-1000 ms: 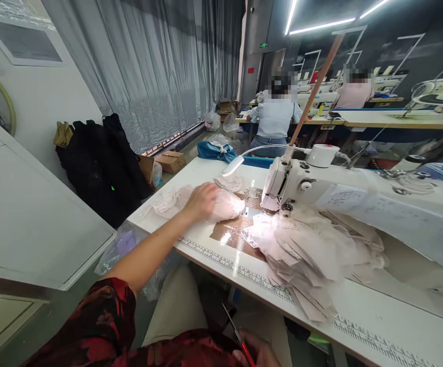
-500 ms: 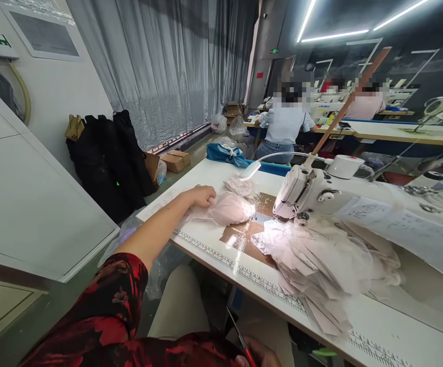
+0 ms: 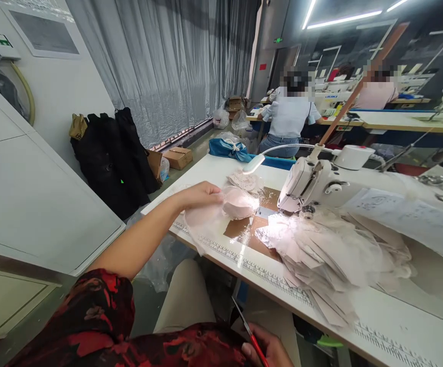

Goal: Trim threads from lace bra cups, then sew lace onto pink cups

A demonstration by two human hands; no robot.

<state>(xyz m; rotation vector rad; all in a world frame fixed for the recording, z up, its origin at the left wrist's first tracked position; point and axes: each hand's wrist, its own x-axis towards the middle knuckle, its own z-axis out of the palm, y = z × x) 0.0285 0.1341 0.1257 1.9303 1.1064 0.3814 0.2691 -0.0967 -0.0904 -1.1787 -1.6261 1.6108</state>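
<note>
My left hand (image 3: 205,192) is closed in a pinch on the edge of a pale pink bra cup (image 3: 240,204). Sheer fabric hangs from that grip over the table's front edge. The cup's far end lies beside the needle plate of the white sewing machine (image 3: 332,183). Low in the view, by my lap, my right hand (image 3: 273,346) is wrapped round red-handled scissors (image 3: 252,339), slim blades pointing up and left. A small pile of pale lace pieces (image 3: 243,180) sits behind the cup.
A large heap of pale fabric pieces (image 3: 328,260) spreads under and right of the machine head. Printed rulers run along the front of the white table (image 3: 397,316). A lamp (image 3: 254,164) shines over the needle area. Another person (image 3: 286,122) sits ahead at another table.
My left hand has raised the cup's near edge and shifted slightly right, so the sheer fabric now drapes over the front edge. My right hand stays low with the scissors. The view has shifted slightly.
</note>
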